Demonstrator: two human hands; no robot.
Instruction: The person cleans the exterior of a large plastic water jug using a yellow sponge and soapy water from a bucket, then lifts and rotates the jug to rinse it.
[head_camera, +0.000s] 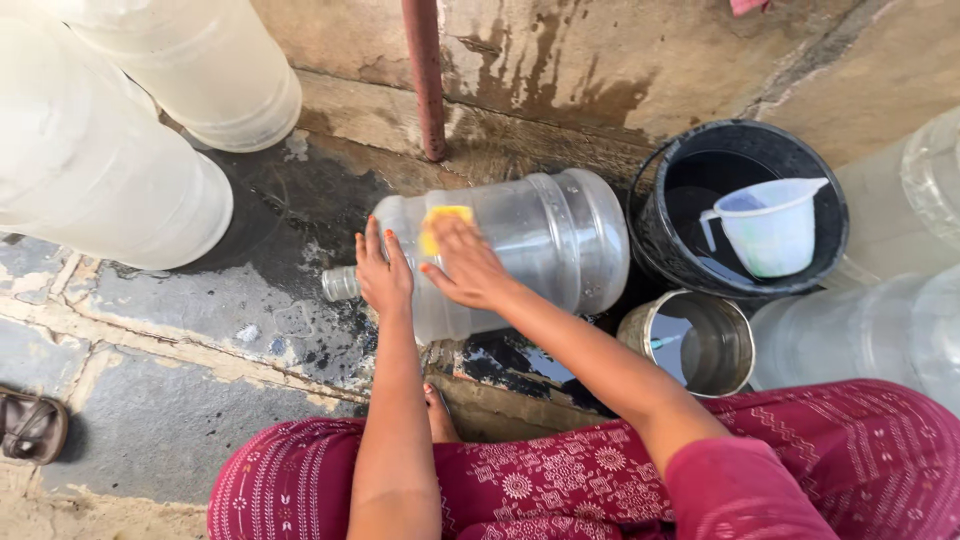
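Right hand (468, 268) flat on the upper side of the clear plastic water jug (520, 245), fingers spread and nearly straight, pressing a yellow sponge (440, 226) against the wall of the jug; sponge mostly under the fingertips, only its top and left edge showing. Left hand (384, 272) open as well, palm down on the shoulder of the jug near the neck, fingers together and stretched, steadying rather than clasping. Nothing enclosed by either hand.

Jug lying on its side on the wet ground, narrow neck and cap (339, 284) pointing left, broad ribbed base toward the right, just beside a black bucket (665, 245). Transparent, slightly cloudy plastic, rounded shoulders, ring grooves near the base.

Inside the bucket, dark water and a pale blue-white plastic jug with handle and spout (772, 225), floating or resting tilted. In front of the bucket, a small round metal pot (700, 345), dull and scratched, with water in it. More large clear water bottles (120, 150) at upper left, upright and close together, and others (880, 320) at the right edge.

Ground of rough stone slabs (180, 400) with pale joints, dark and wet around the jug, drier at lower left. Behind, a stained concrete wall with a rust-red pipe (427, 80) running down it. Brown sandal (32, 425) at the left edge. Red patterned cloth (560, 480) over the knees at the bottom.
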